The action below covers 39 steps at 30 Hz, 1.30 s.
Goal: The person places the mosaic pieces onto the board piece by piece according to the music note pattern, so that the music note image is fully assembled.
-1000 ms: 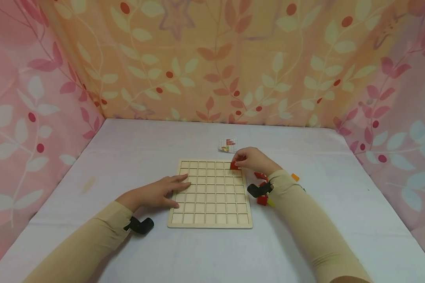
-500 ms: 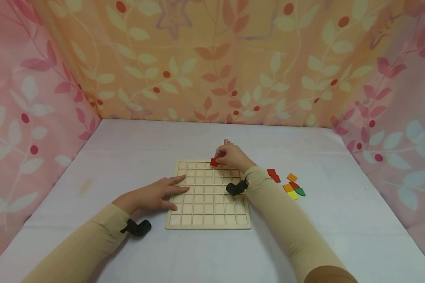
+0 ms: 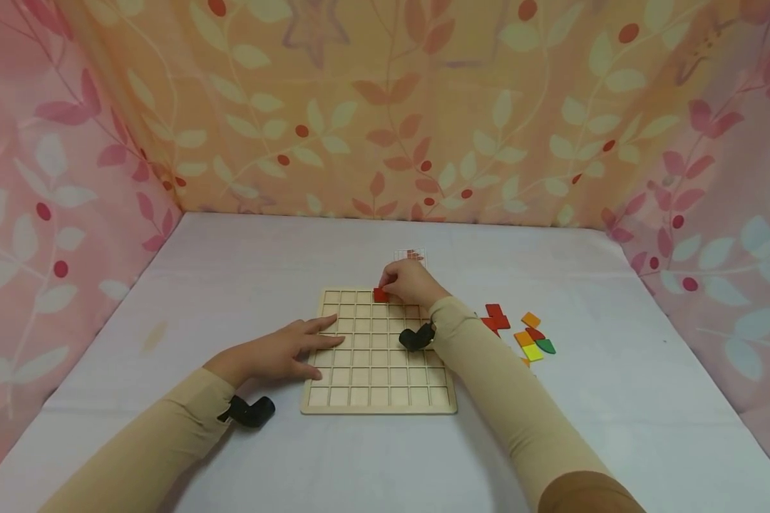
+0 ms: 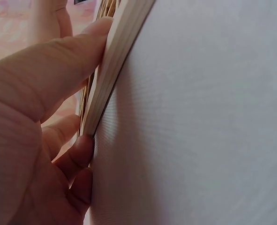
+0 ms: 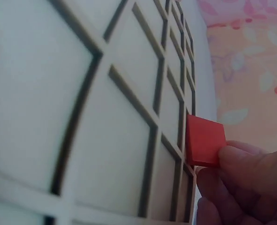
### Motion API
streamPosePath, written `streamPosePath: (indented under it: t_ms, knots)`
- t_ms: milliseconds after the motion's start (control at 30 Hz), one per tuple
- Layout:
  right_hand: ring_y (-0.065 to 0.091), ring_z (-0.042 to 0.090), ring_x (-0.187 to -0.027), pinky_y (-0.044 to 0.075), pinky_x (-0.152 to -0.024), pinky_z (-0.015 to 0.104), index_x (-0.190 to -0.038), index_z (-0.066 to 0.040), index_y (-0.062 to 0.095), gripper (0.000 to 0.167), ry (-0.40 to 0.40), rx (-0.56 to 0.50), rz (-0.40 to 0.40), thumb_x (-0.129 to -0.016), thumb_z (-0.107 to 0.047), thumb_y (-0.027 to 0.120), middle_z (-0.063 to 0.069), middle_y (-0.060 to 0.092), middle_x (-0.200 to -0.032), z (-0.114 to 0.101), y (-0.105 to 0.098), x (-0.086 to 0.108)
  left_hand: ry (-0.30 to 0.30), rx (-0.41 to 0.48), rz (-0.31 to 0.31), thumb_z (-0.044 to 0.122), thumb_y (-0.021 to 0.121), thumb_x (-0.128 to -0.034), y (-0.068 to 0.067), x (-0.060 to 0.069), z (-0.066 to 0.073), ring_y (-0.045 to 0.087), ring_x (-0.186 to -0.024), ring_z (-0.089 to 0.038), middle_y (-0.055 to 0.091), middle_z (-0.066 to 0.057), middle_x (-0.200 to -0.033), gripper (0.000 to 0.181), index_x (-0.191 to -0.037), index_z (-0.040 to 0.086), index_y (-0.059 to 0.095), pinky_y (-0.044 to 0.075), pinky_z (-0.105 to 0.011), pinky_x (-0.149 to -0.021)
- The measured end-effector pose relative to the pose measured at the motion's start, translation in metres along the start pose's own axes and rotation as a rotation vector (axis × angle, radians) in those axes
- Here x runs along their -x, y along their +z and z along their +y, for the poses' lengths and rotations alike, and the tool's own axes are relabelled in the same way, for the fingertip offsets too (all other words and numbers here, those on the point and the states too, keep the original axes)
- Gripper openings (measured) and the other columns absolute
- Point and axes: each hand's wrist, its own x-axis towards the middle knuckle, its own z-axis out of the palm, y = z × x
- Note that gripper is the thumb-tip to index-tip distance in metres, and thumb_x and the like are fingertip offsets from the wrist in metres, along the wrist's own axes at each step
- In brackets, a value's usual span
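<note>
My right hand (image 3: 416,282) pinches a red square tile (image 3: 380,295) between thumb and fingers at the far row of a wooden grid board (image 3: 378,410). In the right wrist view the red tile (image 5: 206,141) stands tilted against the grid's ridges, its edge at a cell. My left hand (image 3: 274,353) rests on the board's left edge with its fingers spread. The left wrist view has the thumb (image 4: 68,65) on the board's rim (image 4: 111,70) and the lower fingers against its side.
Loose tiles lie right of the board: red (image 3: 498,316), orange (image 3: 530,320), yellow (image 3: 533,353) and green (image 3: 545,347), some partly behind the right forearm. A small printed card (image 3: 401,254) sits beyond the board, partly covered by the right hand. Patterned cloth walls (image 3: 257,107) surround the white table.
My right hand has moved left along the board's far row with the red tile, from its right corner toward the middle. The left hand stays on the left edge.
</note>
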Motion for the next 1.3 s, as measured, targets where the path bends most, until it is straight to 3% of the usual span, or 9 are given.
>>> streamPosePath:
  t_ms: [467,833,1067,1300]
  knots:
    - [0.055,0.012,-0.080,0.044,-0.076,0.029,-0.080,-0.015,0.069,0.003,0.028,-0.053,-0.045,-0.082,-0.017,0.069,-0.005,0.064,-0.080,0.014,0.004,-0.008,0.003,0.007,0.001,0.048,0.063,-0.0803,-0.001,-0.001,0.001,0.017,-0.134,-0.029,0.007,0.002,-0.154,0.068,-0.141,0.032,0.035,0.022,-0.052,-0.102]
    - [0.056,0.014,-0.086,0.045,-0.078,0.030,-0.083,-0.016,0.073,0.009,0.031,-0.022,-0.075,-0.081,-0.010,0.067,-0.004,0.066,-0.084,0.006,0.003,-0.003,0.010,0.015,-0.001,0.046,0.065,-0.0801,-0.001,0.000,0.000,0.016,-0.135,-0.030,0.008,0.000,-0.154,0.069,-0.141,0.030,0.036,0.021,-0.052,-0.103]
    - [0.057,0.013,-0.088,0.045,-0.081,0.030,-0.096,-0.013,0.069,0.013,-0.053,0.038,-0.121,-0.083,-0.012,0.066,-0.002,0.064,-0.091,0.010,-0.013,0.004,0.006,0.011,0.004,0.046,0.065,-0.0795,-0.002,0.000,0.000,0.016,-0.136,-0.030,0.009,0.000,-0.153,0.069,-0.140,0.030,0.036,0.020,-0.052,-0.103]
    - [0.056,0.017,-0.087,0.044,-0.081,0.033,-0.100,-0.009,0.067,0.016,0.012,0.035,-0.146,-0.084,-0.011,0.066,0.003,0.063,-0.091,0.027,-0.043,0.028,0.030,0.001,-0.001,0.046,0.065,-0.0792,0.000,-0.001,0.000,0.024,-0.131,-0.025,0.010,0.001,-0.153,0.069,-0.140,0.030,0.037,0.026,-0.046,-0.101]
